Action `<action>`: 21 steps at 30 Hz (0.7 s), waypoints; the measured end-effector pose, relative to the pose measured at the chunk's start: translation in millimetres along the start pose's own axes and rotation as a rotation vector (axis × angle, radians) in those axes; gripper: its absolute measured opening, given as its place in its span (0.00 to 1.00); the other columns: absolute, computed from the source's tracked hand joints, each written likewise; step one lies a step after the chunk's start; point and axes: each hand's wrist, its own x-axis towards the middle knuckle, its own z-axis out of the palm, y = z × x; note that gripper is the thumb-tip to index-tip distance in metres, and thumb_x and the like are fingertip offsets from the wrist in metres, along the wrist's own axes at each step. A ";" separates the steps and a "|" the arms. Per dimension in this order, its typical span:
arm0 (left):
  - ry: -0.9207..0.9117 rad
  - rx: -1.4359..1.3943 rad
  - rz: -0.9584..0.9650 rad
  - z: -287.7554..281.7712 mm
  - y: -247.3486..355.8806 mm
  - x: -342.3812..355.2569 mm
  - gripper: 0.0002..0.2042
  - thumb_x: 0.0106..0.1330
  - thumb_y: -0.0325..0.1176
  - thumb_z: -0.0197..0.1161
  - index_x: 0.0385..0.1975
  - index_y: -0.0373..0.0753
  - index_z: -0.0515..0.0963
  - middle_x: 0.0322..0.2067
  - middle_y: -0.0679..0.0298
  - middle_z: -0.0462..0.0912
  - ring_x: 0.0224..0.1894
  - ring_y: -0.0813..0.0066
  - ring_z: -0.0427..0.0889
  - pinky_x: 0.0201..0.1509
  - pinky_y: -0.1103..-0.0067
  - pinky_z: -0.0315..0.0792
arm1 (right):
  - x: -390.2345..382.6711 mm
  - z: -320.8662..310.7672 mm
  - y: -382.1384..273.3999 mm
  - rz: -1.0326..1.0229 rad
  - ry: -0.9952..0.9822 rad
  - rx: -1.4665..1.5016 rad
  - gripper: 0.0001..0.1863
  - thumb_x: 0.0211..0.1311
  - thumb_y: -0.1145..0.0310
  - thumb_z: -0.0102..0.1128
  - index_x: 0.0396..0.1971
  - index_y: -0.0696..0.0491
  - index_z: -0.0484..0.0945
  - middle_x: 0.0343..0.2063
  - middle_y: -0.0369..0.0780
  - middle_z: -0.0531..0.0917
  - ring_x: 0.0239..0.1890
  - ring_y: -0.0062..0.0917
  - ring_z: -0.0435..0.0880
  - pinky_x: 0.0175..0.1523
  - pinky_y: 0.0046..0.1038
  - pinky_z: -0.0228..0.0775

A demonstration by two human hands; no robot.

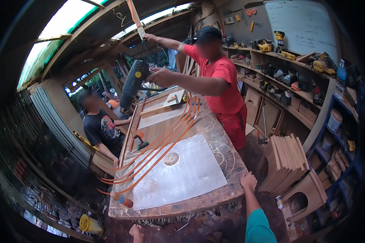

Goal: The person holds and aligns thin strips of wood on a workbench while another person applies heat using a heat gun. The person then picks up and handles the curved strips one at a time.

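My right hand (248,181) rests at the right edge of the workbench (178,209), its fingers curled over that edge. Below the bench's near edge hangs my left hand (136,231), fingers curled in, with nothing visible in it. A white sheet (186,170) with a round brown patch (171,159) covers the near part of the bench top. Several thin, bent orange-brown strips (162,150) run lengthwise along the bench, their near ends sticking out past its left side. By the near left corner lies an orange-brown cylinder with a blue band (125,200).
Across the bench, a person in red (225,89) holds a heat gun (134,84) and reaches up to a hanging socket (141,32). Another person (102,121) stands at the left side. Stacked wooden panels (288,160) and tool shelves (280,91) line the right. A yellow bucket (90,224) sits lower left.
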 end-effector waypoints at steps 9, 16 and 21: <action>0.574 -0.006 -0.216 102.9 62.4 -1.1 0.23 0.62 0.47 0.50 0.47 0.34 0.76 0.48 0.53 0.80 0.48 0.58 0.81 0.50 0.66 0.76 | -10.0 -5.6 -3.8 0.019 -0.015 -0.081 0.26 0.66 0.49 0.41 0.39 0.58 0.75 0.36 0.52 0.83 0.42 0.45 0.82 0.49 0.44 0.71; 0.422 1.376 0.013 57.8 13.4 77.1 0.21 0.70 0.37 0.37 0.52 0.25 0.66 0.47 0.47 0.79 0.47 0.56 0.82 0.49 0.64 0.78 | -4.2 -3.4 -26.1 0.019 -0.023 -0.174 0.28 0.67 0.48 0.38 0.40 0.59 0.76 0.36 0.54 0.82 0.42 0.48 0.82 0.49 0.46 0.71; 0.692 0.648 -0.149 111.4 41.1 33.2 0.20 0.70 0.35 0.36 0.51 0.26 0.66 0.44 0.46 0.80 0.46 0.51 0.82 0.48 0.62 0.78 | 3.9 -3.5 -8.6 0.065 -0.056 -0.213 0.29 0.68 0.48 0.35 0.43 0.58 0.77 0.39 0.54 0.82 0.46 0.49 0.80 0.52 0.47 0.68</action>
